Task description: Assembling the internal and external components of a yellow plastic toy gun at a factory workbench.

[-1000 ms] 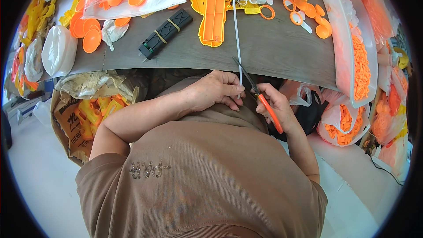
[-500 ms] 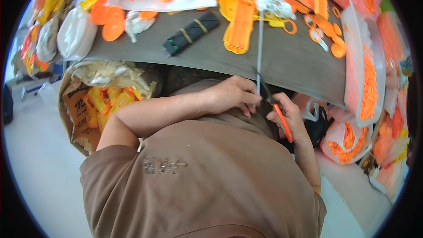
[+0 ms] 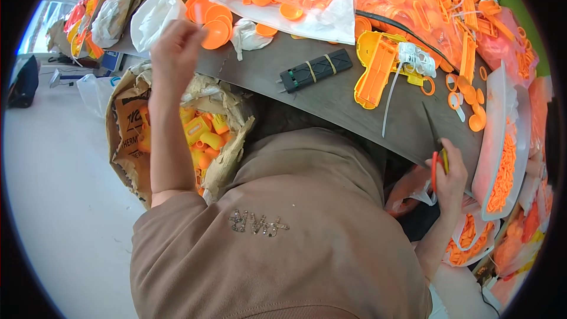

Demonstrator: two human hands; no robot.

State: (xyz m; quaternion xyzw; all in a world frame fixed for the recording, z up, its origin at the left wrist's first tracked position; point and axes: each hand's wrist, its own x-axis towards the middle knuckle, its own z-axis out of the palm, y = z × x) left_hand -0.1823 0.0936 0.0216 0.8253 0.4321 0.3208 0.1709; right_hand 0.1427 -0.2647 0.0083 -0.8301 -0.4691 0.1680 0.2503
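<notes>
My right hand (image 3: 451,171) is closed around the handles of red-handled scissors (image 3: 436,136); their dark blades point up over the table's front edge. Raised at the far left is my left hand (image 3: 177,47), its fingers pressed together beside a white plastic bag (image 3: 155,19) and orange round caps (image 3: 217,32). Whatever those fingers may hold is hidden. A yellow-and-orange plastic housing (image 3: 375,71) lies on the table left of the scissors. A crumpled white bundle (image 3: 416,59) rests against it, and a thin pale strip (image 3: 390,100) trails from there towards the front edge.
A black block with rubber bands (image 3: 316,71) lies mid-table. Below the left edge stands a paper sack (image 3: 127,142) of yellow and orange parts. At right is a clear bin (image 3: 481,171) of small orange pieces. Bagged orange parts (image 3: 390,0) fill the back.
My left hand has left the strip and swung up to the far left. My right hand has moved right with the scissors, and the strip now looks shorter. The view has turned left.
</notes>
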